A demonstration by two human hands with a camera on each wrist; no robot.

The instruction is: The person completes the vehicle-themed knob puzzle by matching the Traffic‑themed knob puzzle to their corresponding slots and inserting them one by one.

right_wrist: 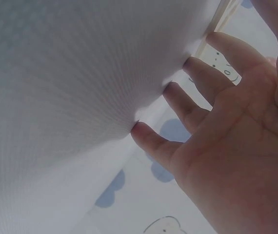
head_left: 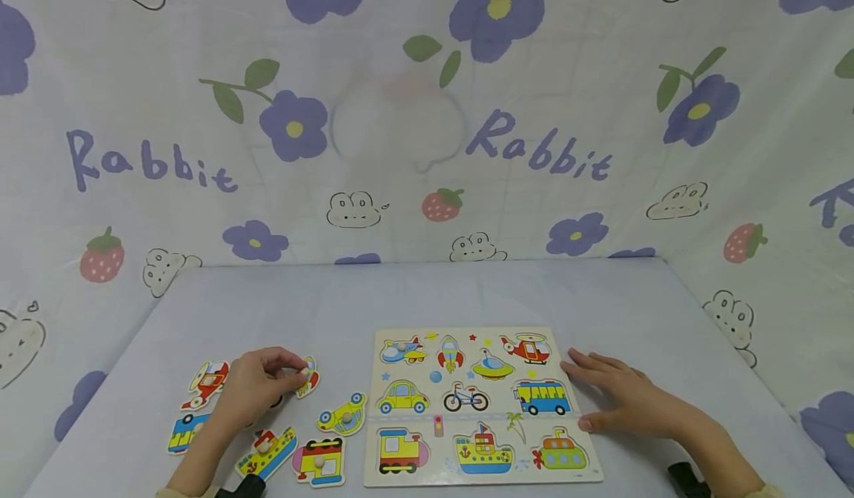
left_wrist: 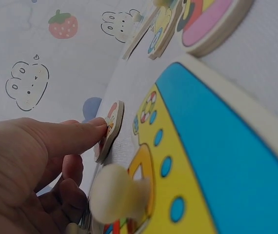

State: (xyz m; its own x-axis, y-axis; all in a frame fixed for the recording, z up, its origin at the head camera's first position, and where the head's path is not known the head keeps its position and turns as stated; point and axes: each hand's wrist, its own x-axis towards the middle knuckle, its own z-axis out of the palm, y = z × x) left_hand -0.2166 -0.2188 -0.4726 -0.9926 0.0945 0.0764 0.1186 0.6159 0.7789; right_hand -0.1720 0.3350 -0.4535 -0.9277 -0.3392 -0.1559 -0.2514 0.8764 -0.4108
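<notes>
My left hand [head_left: 256, 388] pinches a small wooden puzzle piece [head_left: 309, 377] with red and yellow on it, left of the puzzle board [head_left: 450, 425]. Fingers cover part of its picture; in the left wrist view the thumb is at the piece [left_wrist: 110, 131], which stands close to the table. Nearest this hand is a boat piece [head_left: 268, 452] with a pale knob [left_wrist: 112, 195]. The board bears vehicle pictures, with a knobbed airplane piece [head_left: 402, 349] at its upper left. My right hand [head_left: 623, 396] lies with spread fingers at the board's right edge, fingertips touching the tablecloth.
Around the left hand lie a helicopter piece [head_left: 208, 384], a bus piece [head_left: 186, 433], a train piece [head_left: 320, 462] and a car piece [head_left: 343, 414]. A white cloth covers the table [head_left: 427, 290]. Behind it hangs a patterned curtain [head_left: 394, 164].
</notes>
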